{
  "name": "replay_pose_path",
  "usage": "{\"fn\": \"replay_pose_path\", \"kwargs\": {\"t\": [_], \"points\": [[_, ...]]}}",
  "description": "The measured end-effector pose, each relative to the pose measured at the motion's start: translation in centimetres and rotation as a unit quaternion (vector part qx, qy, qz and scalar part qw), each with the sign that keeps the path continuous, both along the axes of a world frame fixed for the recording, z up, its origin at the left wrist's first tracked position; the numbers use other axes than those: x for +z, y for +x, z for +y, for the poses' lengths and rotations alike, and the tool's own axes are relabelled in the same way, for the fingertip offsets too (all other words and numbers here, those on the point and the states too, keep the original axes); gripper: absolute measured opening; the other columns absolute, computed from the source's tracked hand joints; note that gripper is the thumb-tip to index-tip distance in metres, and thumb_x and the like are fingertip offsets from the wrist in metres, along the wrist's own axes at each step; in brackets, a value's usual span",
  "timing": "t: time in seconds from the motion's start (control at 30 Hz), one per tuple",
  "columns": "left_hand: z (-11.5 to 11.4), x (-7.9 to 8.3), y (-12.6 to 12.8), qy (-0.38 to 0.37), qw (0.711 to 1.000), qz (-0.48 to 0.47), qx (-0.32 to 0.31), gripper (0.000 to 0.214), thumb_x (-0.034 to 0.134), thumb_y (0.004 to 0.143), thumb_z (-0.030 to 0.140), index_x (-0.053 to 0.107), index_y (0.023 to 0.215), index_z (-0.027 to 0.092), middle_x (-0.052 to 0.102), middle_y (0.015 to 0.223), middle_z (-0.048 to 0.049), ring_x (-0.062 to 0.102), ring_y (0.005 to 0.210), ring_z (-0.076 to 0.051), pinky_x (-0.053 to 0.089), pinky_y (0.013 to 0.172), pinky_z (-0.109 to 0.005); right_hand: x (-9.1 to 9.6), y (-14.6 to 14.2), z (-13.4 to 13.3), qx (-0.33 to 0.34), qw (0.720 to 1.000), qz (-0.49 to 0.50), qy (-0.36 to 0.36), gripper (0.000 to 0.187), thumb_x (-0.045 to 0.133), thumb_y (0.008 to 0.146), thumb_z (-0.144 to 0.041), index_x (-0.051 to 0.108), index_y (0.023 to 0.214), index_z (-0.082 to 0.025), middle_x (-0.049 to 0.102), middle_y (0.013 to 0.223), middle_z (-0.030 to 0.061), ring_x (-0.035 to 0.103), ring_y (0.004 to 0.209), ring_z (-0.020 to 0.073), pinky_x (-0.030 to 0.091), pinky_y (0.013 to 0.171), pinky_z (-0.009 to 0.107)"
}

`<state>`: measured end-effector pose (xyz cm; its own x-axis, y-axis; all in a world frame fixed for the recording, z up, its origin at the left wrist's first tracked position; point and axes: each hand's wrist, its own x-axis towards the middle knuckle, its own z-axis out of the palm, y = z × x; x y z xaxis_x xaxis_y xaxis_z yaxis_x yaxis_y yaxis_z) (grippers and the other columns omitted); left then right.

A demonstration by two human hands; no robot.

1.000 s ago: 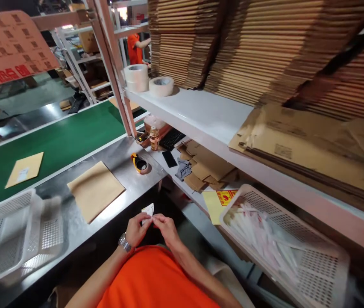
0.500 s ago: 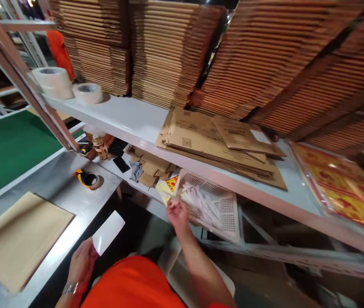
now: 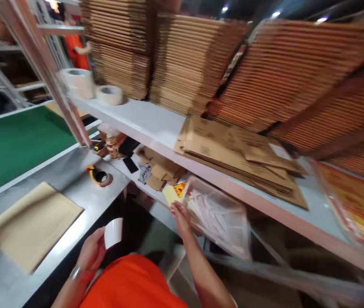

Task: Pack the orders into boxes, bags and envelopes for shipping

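Observation:
My left hand, with a metal watch at its wrist, grips a small white glossy sheet, which curves as it stands up from the fingers. My right hand reaches to the lower shelf. Its fingers are bunched at the near edge of a yellow card with red print; blur hides the exact contact. Just right of that hand is a white perforated plastic basket holding many thin white strips or packets.
On the metal table lie a brown paper mailer and a tape dispenser. A phone and cardboard pieces sit on the lower shelf. Above are tape rolls, flat mailers and stacked cartons.
My right hand has shifted from the basket's near-left corner to the yellow card's near edge. The white sheet in my left hand now curls and stands more upright. The view has turned slightly.

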<state>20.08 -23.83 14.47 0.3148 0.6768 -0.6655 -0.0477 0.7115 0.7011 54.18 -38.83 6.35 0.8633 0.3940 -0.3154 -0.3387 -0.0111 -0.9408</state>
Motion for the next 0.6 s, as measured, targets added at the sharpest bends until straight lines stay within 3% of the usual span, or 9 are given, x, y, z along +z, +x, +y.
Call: {"fn": "replay_pose_path", "kwargs": {"t": [0.07,0.13,0.2,0.3,0.37,0.47,0.6], "points": [[0.0,1.2,0.9,-0.092,0.993,-0.074,0.011,0.014,0.08,0.09,0.028,0.072,0.089,0.016,0.076,0.073,-0.0052,0.074,0.065,-0.02,0.06,0.058,-0.028,-1.0,-6.2,4.4,0.168,0.983,0.07,0.021,0.065,0.106,0.053,-0.058,0.08,0.099,-0.02,0.084,0.094,0.0071,0.076,0.084,0.0261,0.062,0.076,0.041],[0.5,1.6,1.0,-0.165,0.98,-0.106,0.034,0.01,0.076,0.094,0.022,0.071,0.089,0.015,0.073,0.068,-0.0035,0.068,0.055,-0.016,0.059,0.057,-0.026,-1.2,-12.0,8.1,0.326,0.934,0.134,0.061,0.064,0.103,0.057,-0.065,0.082,0.099,-0.022,0.086,0.103,0.0111,0.079,0.093,0.0305,0.064,0.085,0.047],[1.1,1.1,-0.1,-0.203,0.967,-0.145,0.048,0.013,0.075,0.096,0.021,0.068,0.085,0.016,0.068,0.061,-0.0009,0.065,0.05,-0.014,0.058,0.057,-0.025,-0.8,-16.5,11.3,0.423,0.885,0.17,0.093,0.062,0.096,0.065,-0.073,0.084,0.099,-0.024,0.086,0.112,0.0131,0.079,0.106,0.0339,0.062,0.098,0.052],[1.6,-0.2,-3.3,-0.222,0.955,-0.181,0.076,0.016,0.07,0.098,0.019,0.068,0.082,0.015,0.065,0.057,-0.0004,0.064,0.048,-0.014,0.054,0.053,-0.024,0.2,-20.6,15.4,0.499,0.845,0.17,0.088,0.051,0.099,0.067,-0.066,0.086,0.095,-0.025,0.087,0.112,0.0126,0.078,0.11,0.0351,0.059,0.107,0.055],[1.6,-1.0,-5.8,-0.238,0.948,-0.182,0.108,0.017,0.066,0.1,0.018,0.07,0.084,0.013,0.069,0.06,-0.003,0.07,0.052,-0.016,0.056,0.055,-0.024,0.6,-22.6,17.4,0.544,0.82,0.163,0.069,0.05,0.106,0.06,-0.058,0.085,0.089,-0.023,0.086,0.101,0.0118,0.079,0.103,0.0345,0.059,0.105,0.055],[1.7,-2.0,-9.4,-0.264,0.932,-0.194,0.157,0.015,0.064,0.099,0.016,0.073,0.089,0.012,0.073,0.063,-0.0045,0.078,0.061,-0.019,0.06,0.061,-0.026,0.8,-25.7,19.2,0.589,0.79,0.162,0.054,0.061,0.11,0.05,-0.061,0.085,0.089,-0.021,0.086,0.097,0.0118,0.079,0.099,0.0341,0.06,0.099,0.051],[2.6,-3.1,-13.2,-0.274,0.91,-0.227,0.212,0.016,0.062,0.1,0.014,0.076,0.091,0.012,0.078,0.067,-0.0059,0.079,0.062,-0.019,0.061,0.063,-0.028,0.3,-30.5,20.6,0.631,0.756,0.17,0.036,0.062,0.108,0.053,-0.062,0.084,0.094,-0.021,0.086,0.098,0.0096,0.08,0.095,0.0314,0.063,0.087,0.044]]}}
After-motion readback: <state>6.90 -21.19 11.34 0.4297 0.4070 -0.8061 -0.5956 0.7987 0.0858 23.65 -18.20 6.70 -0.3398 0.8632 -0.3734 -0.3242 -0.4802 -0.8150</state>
